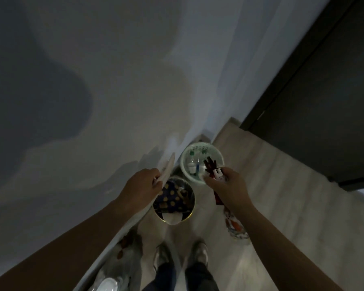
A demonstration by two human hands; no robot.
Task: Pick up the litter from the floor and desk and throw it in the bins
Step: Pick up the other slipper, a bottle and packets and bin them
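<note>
Pale floorboards [282, 206] run under the person's two shoes [199, 255], which stand side by side at the bottom of the head view below dark trouser legs. Left of the shoes, against the wall, lies a heap of clear crumpled plastic [111, 276] with some brown bits [125, 241] on its far side; the light is too dim to say what they are. Right of the shoes, a crumpled colourful wrapper [235, 225] lies on the floor, partly hidden under the right forearm.

Just ahead of the shoes stands the near bin [189, 217], round and dark inside, holding a navy piece with yellow spots and something white at its near edge. The left hand [143, 185] is above this bin's left side, fingers pinching a flat pale sheet [166, 169] that sticks up along the wall. The right hand [227, 185] is curled round a bunch of litter [211, 164], dark red and white wrappers, held over the near rim of the white bin [220, 156]. That bin stands just beyond the first, in the corner, with clear bottles inside.

Further off rise the grey wall [93, 70] and, to the right, a dark door [324, 101]
</note>
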